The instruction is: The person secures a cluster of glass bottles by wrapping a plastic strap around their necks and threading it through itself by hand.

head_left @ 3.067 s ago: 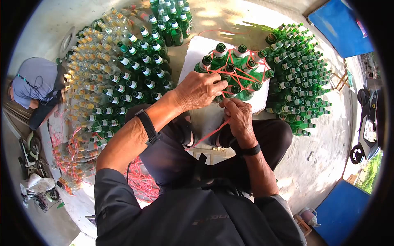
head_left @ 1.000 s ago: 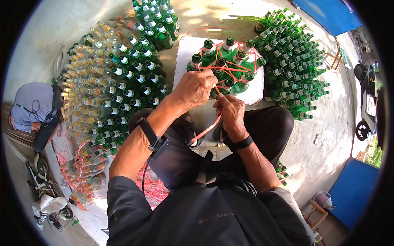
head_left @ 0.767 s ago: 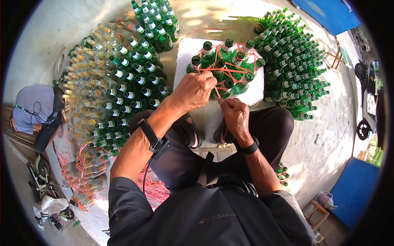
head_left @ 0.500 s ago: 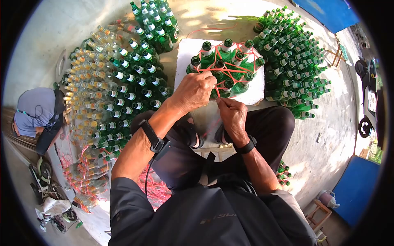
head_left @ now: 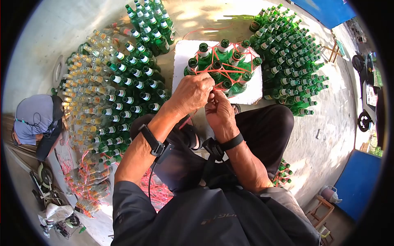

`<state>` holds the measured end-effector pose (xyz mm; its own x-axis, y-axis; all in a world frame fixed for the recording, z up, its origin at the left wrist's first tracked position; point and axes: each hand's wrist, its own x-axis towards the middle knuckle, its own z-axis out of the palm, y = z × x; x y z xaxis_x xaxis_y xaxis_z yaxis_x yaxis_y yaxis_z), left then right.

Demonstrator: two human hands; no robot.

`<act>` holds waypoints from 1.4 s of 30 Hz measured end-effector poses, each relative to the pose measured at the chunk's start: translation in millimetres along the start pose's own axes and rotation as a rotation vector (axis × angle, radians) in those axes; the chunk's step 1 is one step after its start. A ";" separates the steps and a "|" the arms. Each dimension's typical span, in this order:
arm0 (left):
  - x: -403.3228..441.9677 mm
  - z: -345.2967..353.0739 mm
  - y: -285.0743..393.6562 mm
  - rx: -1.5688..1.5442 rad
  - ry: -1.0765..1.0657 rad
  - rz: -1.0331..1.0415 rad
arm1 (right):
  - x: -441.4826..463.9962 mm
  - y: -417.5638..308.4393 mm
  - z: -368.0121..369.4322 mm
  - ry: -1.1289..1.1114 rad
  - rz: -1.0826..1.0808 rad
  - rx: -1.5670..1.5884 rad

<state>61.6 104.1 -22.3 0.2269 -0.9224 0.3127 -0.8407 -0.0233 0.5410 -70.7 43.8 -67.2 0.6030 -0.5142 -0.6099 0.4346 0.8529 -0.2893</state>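
Note:
Several green glass bottles stand upright in a cluster on a white slab, with red plastic twine crisscrossed around their necks. At the near edge of this cluster, my left hand is closed in a pinch on the twine, knuckles up. My right hand is just below and to its right, its fingers curled and thumb raised against the left fingertips. The twine between the fingertips is mostly hidden by the hands.
Rows of green and clear bottles crowd the left side; more green bottles stand at right. Loose red twine lies by my left leg. Another person bends at far left. A wooden stool stands lower right.
My right hand has moved left and turned, coming up against my left hand. The short stretch of twine seen between the hands is now covered. My left hand stays at the cluster.

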 end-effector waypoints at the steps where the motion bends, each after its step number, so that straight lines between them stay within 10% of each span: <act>1: 0.3 -0.1 0.7 -0.019 0.025 0.015 | 2.0 0.2 -1.5 -0.003 0.029 0.049; 42: 3.6 1.2 -2.5 -0.143 0.041 -0.027 | 7.5 2.1 -6.7 -0.249 -0.114 -0.006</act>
<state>63.9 100.4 -23.4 0.2703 -0.9057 0.3266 -0.7562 0.0103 0.6543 -69.7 42.4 -77.3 0.6968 -0.6125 -0.3732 0.5054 0.7885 -0.3504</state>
